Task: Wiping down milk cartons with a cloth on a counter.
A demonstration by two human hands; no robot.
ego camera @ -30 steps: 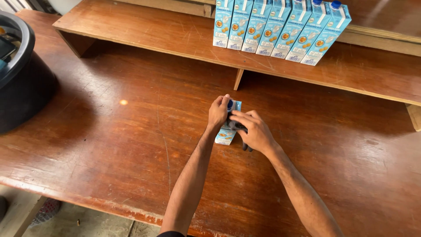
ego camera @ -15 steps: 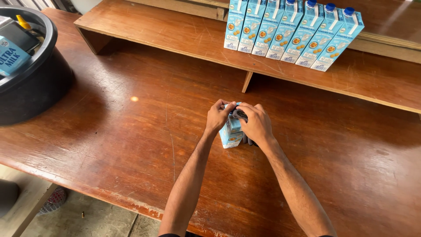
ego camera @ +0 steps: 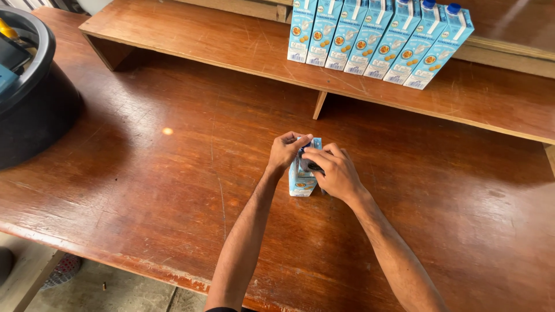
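Head view, looking down: your left hand (ego camera: 284, 151) is wrapped round the upper part of a light-blue drink carton (ego camera: 302, 179), fingers curled against its near-left side. Your right hand (ego camera: 335, 172) covers the top and right side, its fingertips pressed together on something small and dark at the carton's top; what that item is cannot be told, since both hands hide it.

Location: the carton stands on the brown wooden table (ego camera: 173, 173), near the middle, well apart from the row of matching cartons (ego camera: 378, 37) lined up on the raised wooden shelf (ego camera: 231, 46) behind. A black tub (ego camera: 34, 110) sits at the far left edge.

Orientation: the carton is upright, long axis vertical, base flat on the table, top toward your hands. Its printed lower face is turned to you.

Handling, as a judgement: a paperboard box of this kind is likely stiff at the corners and yielding on the flat panels, so hold it across the edges rather than squeezing the faces. If full, expect moderate weight and a tendency to tip when pushed high up. The coated surface may be slightly slick.
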